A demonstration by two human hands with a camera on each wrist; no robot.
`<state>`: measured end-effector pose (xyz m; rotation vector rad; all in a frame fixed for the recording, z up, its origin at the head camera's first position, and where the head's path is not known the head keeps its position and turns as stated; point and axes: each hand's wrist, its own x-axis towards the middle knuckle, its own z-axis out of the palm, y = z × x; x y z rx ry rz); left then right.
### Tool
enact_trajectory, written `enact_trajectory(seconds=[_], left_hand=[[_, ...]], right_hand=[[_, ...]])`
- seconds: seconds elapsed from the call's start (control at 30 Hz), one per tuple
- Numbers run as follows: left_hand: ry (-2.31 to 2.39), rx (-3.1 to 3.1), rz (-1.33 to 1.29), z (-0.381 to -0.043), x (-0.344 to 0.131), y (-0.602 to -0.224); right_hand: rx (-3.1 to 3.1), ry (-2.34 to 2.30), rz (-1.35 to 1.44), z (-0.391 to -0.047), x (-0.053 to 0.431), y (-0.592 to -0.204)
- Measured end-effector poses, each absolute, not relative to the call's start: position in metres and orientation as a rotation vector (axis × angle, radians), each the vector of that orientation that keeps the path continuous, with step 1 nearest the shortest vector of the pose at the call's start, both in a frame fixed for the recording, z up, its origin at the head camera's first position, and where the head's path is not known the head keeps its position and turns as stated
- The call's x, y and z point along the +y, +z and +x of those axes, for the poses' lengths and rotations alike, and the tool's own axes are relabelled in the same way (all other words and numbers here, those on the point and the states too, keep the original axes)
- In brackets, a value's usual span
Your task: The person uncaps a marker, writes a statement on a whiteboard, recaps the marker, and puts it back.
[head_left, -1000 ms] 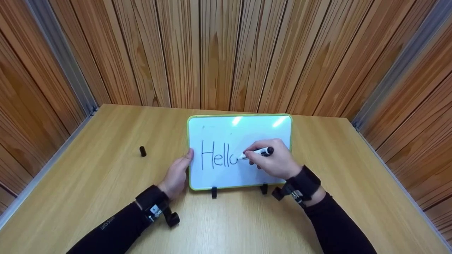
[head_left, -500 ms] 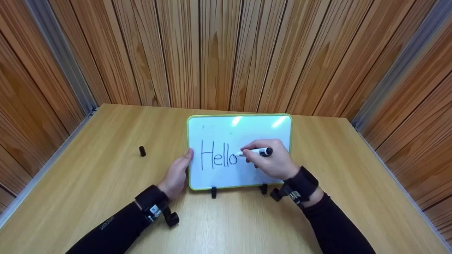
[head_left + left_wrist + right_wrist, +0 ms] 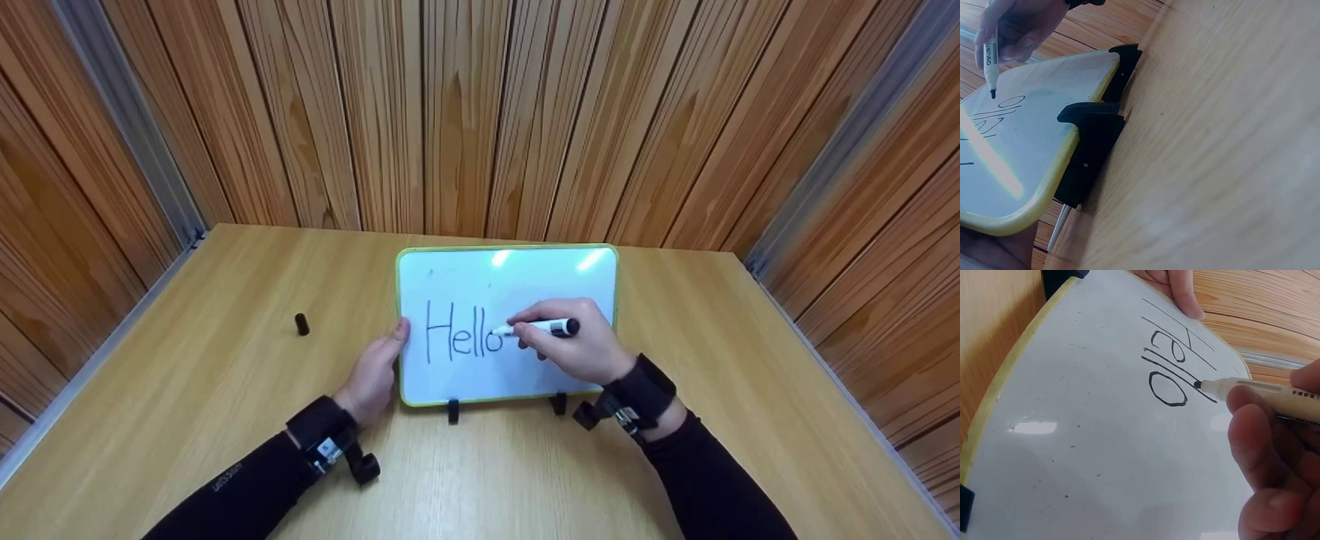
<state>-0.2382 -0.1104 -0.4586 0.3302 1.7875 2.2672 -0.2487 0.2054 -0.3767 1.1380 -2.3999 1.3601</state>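
Board (image 3: 525, 281) reads "Hello" (image 3: 463, 340). Right hand (image 3: 581, 343) pinches marker (image 3: 551, 327): lettering (image 3: 988, 55) unclear, tip left, axis near-horizontal in head view. Left hand (image 3: 373, 376) grips board.

Cap (image 3: 301, 324) on table (image 3: 187, 405), left of whiteboard (image 3: 525, 277)

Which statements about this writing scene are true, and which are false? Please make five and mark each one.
1. The right hand holds a marker. True.
2. The whiteboard shows the word "Hello". True.
3. The left hand grips the whiteboard's top edge. False: the left hand grips its left edge.
4. A small black cylinder lies on the whiteboard. False: the cylinder lies on the table, left of the board.
5. Two black supports hold the whiteboard's lower edge. True.
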Motion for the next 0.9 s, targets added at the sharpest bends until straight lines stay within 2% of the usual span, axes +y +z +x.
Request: enact_trajectory(seconds=[0.9], left_hand=[[2.241, 1.794, 0.348, -0.238, -0.113, -0.458]], right_hand=[[-2.129, 1.348, 1.189, -0.253, 0.222, -0.383]])
